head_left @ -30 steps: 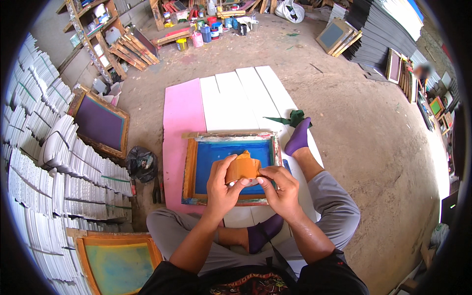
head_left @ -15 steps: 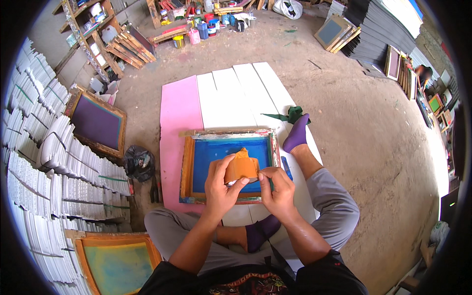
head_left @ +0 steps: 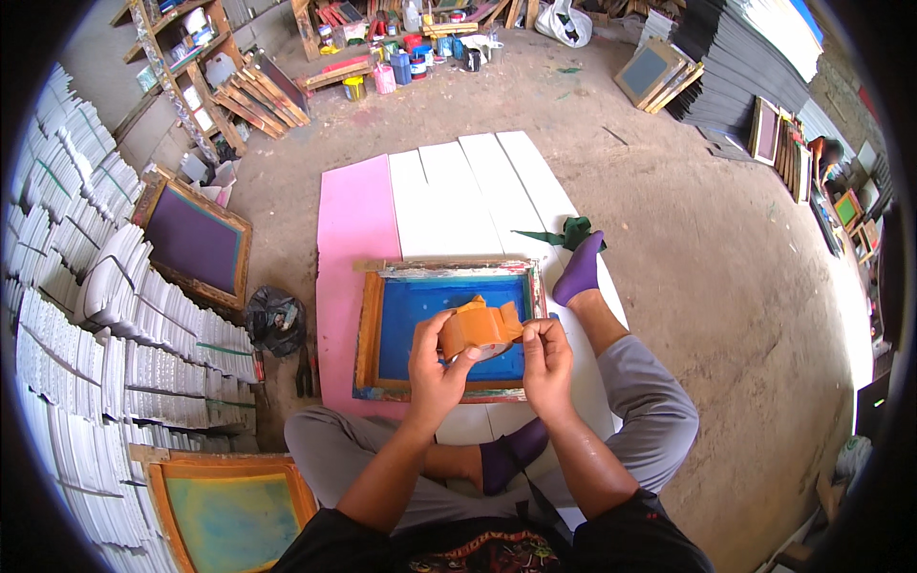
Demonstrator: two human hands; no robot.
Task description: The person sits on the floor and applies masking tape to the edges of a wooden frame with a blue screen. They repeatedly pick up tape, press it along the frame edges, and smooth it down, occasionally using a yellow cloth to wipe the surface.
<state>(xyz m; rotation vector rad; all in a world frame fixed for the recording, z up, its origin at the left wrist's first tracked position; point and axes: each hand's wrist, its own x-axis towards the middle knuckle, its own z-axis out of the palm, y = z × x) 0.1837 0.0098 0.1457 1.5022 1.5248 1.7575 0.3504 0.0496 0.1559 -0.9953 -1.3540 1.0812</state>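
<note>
My left hand grips a roll of orange-brown adhesive tape, thumb along its lower edge and fingers round its left side. Closed in a pinch, my right hand holds the loose end of the tape at the roll's right, where a short crumpled flap stands out. Another crumpled bit of tape sticks up at the top of the roll. Below both hands lies a screen-printing frame with a worn wooden rim and blue mesh; my hands hide part of its right and lower sides.
White and pink boards lie under the frame. A dark green cloth rests by my purple-socked foot. Stacked white sheets, a black plastic bag and other screens stand left. Paint containers line the back. Another person is far right.
My right hand has drawn slightly away to the right, lifting a short flap of tape off the roll. The roll has tilted and shifted a little. The whole view has moved slightly.
</note>
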